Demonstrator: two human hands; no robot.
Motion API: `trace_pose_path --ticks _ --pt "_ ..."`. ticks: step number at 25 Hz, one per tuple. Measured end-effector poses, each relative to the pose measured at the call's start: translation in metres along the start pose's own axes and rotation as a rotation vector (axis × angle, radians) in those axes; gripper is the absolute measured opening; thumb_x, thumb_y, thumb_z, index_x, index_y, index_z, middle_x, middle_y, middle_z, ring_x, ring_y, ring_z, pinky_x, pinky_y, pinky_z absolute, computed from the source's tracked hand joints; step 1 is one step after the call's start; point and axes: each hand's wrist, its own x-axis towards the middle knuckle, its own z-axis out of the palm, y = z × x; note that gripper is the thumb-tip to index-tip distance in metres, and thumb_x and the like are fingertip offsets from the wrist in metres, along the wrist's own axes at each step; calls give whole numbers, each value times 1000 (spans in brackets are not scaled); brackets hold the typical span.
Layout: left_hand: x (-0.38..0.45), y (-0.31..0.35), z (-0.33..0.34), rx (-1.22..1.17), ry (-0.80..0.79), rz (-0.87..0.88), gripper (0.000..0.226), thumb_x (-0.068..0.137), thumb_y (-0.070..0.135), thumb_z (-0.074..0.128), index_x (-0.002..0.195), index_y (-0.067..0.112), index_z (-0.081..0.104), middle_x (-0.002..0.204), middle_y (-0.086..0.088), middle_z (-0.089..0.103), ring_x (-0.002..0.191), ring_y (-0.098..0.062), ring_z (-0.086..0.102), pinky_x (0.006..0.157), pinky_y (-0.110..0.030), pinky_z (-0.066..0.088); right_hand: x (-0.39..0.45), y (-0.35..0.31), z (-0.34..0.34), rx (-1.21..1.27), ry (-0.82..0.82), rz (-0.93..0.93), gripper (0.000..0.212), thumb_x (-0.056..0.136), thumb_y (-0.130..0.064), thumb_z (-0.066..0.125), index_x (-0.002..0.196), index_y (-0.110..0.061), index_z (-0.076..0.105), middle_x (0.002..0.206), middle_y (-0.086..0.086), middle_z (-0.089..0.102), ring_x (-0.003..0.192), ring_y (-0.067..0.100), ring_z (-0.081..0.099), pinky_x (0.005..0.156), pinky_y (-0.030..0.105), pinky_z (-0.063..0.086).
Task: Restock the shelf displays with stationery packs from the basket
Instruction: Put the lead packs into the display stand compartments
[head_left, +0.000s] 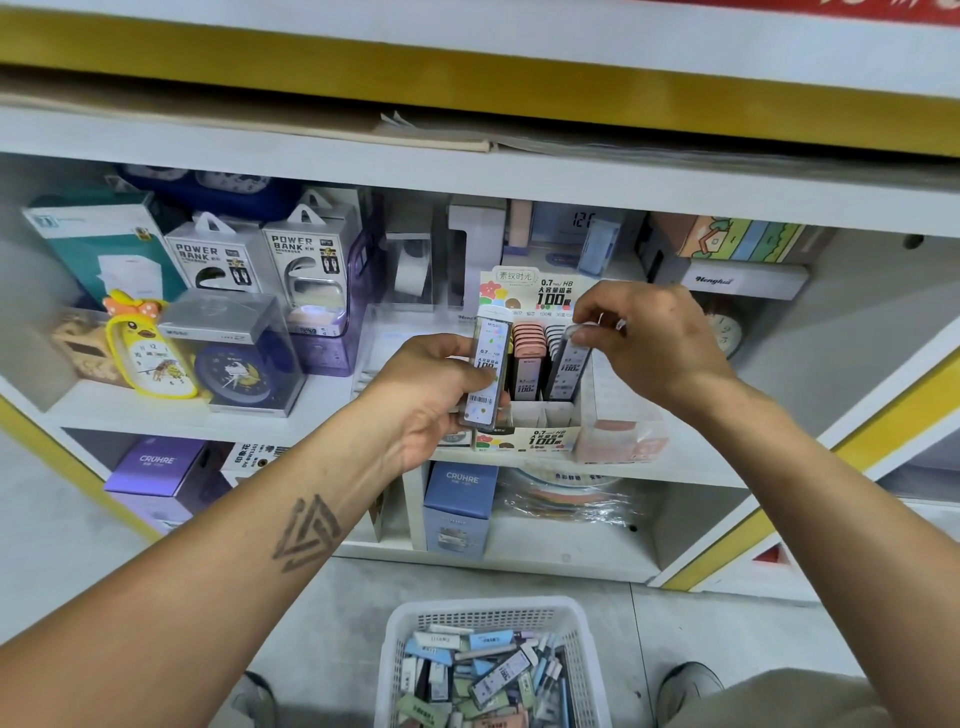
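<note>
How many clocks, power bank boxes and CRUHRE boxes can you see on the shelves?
Clocks: 3, the yellow duck clock, the dark blue clock and the pale clock partly hidden behind the right hand.
Power bank boxes: 2, and.
CRUHRE boxes: 2, purple and blue.
Total: 7

Stationery shop, shelves (322, 410) of boxed power banks (218, 257), clocks (150, 358), pencil-lead display (540, 441)
</note>
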Motion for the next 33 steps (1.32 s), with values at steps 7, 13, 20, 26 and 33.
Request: trace_pose_path --ticks 7,13,20,26,33 --pt "-3 0 1 4 -35 -14 21 91 -10 58 106 3 65 99 -21 70 77 -30 70 60 -36 61 -5 2 8 -121 -117 -100 8 92 -19 69 94 -15 76 98 -4 70 84 24 64 71 40 53" --pt "-2 -1 1 10 -57 -23 25 92 -11 55 112 1 65 99 -18 71 79 -30 70 56 -33 59 1 -18 10 388 -124 140 17 92 -12 70 108 -14 74 98 0 73 81 19 68 75 31 57" --pt "3 -5 0 166 -13 60 25 86 -6 68 110 1 68 100 -15 75 91 -28 72 83 -40 60 7 -36 7 797 -147 303 9 87 -5 75 94 -7 71 77 5 73 65 18 67 57 26 55" --pt "6 -17 3 1001 -70 366 36 90 18 66 126 20 62 125 4 64 115 -14 60 94 -23 47 -1 0 -10 260 -90 160 15 86 -14 77 89 -24 66 80 -1 66 68 6 57 66 22 50" --pt "6 -41 11 1485 -340 555 51 91 15 57 141 13 46 153 -4 36 140 -20 35 113 -30 33 -16 7 -8 25 -102 -66 10 88 -21 75 93 -15 70 85 -2 69 69 13 62 68 37 55"
